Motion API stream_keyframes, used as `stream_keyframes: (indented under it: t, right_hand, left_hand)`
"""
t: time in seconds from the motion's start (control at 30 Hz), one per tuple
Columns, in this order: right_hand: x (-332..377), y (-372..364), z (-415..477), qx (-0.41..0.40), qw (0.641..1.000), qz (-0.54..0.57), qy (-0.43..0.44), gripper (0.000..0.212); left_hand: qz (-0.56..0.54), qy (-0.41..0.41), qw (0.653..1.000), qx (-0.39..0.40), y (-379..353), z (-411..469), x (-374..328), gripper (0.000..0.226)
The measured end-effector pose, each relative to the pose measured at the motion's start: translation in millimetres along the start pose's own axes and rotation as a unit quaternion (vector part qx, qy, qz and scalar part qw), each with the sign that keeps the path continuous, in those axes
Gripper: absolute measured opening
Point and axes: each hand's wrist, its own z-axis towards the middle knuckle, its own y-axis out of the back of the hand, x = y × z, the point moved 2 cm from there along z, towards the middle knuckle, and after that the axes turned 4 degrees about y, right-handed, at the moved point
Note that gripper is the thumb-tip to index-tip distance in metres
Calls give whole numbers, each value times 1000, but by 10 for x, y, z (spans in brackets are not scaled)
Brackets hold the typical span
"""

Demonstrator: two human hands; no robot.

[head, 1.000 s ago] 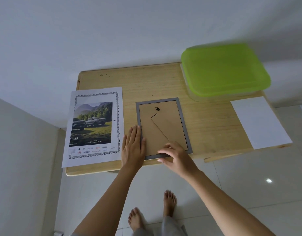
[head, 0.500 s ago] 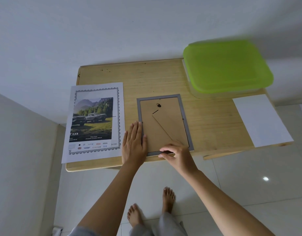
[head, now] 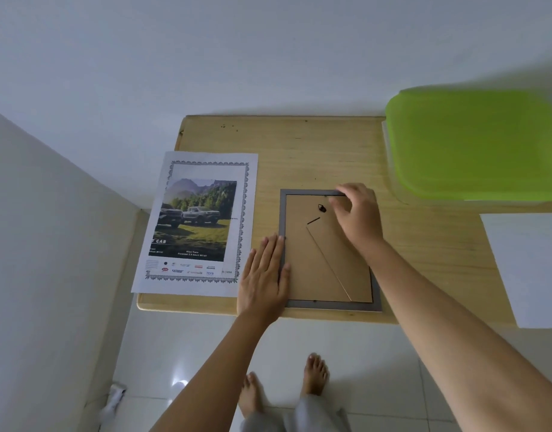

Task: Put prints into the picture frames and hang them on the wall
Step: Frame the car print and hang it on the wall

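Table; left hand flat on frame; right hand pinches top edge

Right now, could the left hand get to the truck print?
Probably yes. The left hand lies flat on the picture frame's left edge, right beside the print, with nothing lying between them.

Dim, cool light; glare spot on the floor; green lid blurred; wide-angle bending at edges.
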Motion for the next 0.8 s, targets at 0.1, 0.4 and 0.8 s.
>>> stream_keyframes:
  t: [0.1,0.4,0.8]
  right_hand:
    - [-59,-93,141,23,999,-21,13,29]
    - [-74,-158,244,-5,1000,22,-17,19]
    - [75,-43,91,-2,999,35,-42,33]
  left_hand:
    - [-2,0,1000,0,1,2,-6,55]
    - [-7,2,1000,-15,0,-4,-14,54]
    - [-19,0,1000,-22,-3,5,-10,53]
